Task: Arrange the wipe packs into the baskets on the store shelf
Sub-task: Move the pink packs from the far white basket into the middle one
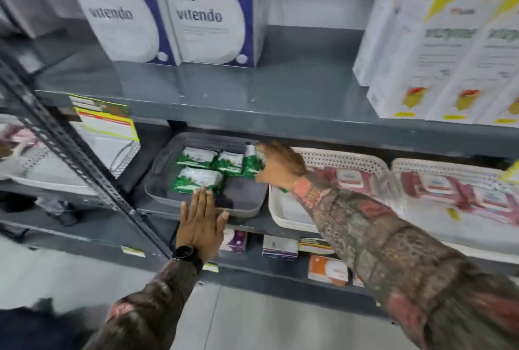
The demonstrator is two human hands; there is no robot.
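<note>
A grey basket [157, 178] stands on the middle shelf with three green-and-white wipe packs lying flat in it; the nearest one [198, 178] is at its front left. My right hand [278, 165] is shut on a fourth green wipe pack [251, 160], held upright at the basket's back right corner. My left hand [200, 220] is open, fingers flat and together, against the basket's front rim. The basket's front right part shows bare grey floor.
Right of the grey basket stand a white basket [283, 209] and another white basket [449, 165], both holding red wipe packs. White boxes [174, 15] sit on the shelf above, small boxes [327, 269] on the shelf below. A slanted metal upright [84, 153] crosses the left.
</note>
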